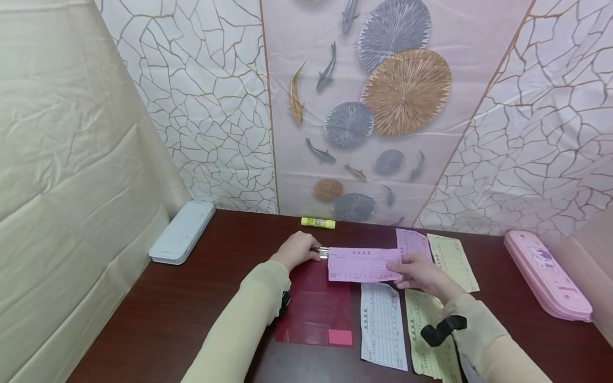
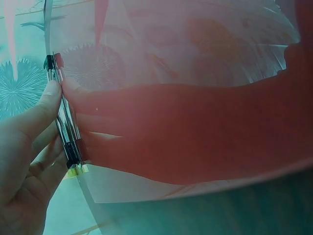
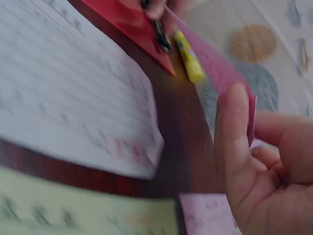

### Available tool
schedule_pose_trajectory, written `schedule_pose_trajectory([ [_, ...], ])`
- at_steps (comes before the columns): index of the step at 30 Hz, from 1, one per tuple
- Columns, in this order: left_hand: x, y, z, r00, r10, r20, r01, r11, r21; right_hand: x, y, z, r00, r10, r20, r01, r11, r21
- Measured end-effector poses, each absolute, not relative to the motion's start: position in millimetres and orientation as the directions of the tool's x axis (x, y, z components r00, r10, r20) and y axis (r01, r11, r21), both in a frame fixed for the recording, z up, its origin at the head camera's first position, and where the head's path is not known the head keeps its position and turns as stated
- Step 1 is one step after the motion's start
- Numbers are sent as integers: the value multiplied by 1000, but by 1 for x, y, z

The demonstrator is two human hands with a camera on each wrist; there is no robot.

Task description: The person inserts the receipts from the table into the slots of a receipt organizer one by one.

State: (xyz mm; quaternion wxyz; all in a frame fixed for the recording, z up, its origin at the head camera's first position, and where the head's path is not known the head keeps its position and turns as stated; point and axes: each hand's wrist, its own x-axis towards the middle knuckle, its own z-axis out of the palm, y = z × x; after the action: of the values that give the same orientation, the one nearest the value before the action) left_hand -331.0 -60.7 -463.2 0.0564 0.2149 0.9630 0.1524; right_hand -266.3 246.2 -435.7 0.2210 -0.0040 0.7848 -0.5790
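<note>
My left hand (image 1: pixel 298 250) pinches the metal clip (image 2: pixel 66 115) at the far end of a translucent red clip folder (image 1: pixel 311 308). The thumb is on one side of the clip, and fingers show red through the plastic in the left wrist view. A pink label sits at the folder's near right corner. My right hand (image 1: pixel 423 274) holds a pink printed slip (image 1: pixel 361 265) between thumb and fingers by its right end. The slip spans sideways over the folder's upper right, its left end close to the clip.
Right of the folder lie a white slip (image 1: pixel 382 327), a yellow slip (image 1: pixel 431 332), another yellow slip (image 1: pixel 452 260) and a second pink slip (image 1: pixel 412 242). A glue stick (image 1: pixel 318 223) is at the back edge. A white case (image 1: pixel 183 232) stands left, a pink pencil case (image 1: pixel 548 274) right.
</note>
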Motion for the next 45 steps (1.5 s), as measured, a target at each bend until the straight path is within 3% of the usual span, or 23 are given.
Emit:
schedule_pose_trajectory([
  [9, -329, -58, -464, -898, 440, -6, 420, 861, 285, -253, 217, -444, -915, -210, -344, 234, 417, -878],
  [23, -328, -58, -463, -911, 412, -18, 384, 864, 324, -245, 184, -452, -865, -308, -396, 311, 290, -905],
  [45, -328, -60, -464, -891, 452, 30, 438, 843, 311, -259, 135, -461, -903, -156, -400, 344, 295, -891],
])
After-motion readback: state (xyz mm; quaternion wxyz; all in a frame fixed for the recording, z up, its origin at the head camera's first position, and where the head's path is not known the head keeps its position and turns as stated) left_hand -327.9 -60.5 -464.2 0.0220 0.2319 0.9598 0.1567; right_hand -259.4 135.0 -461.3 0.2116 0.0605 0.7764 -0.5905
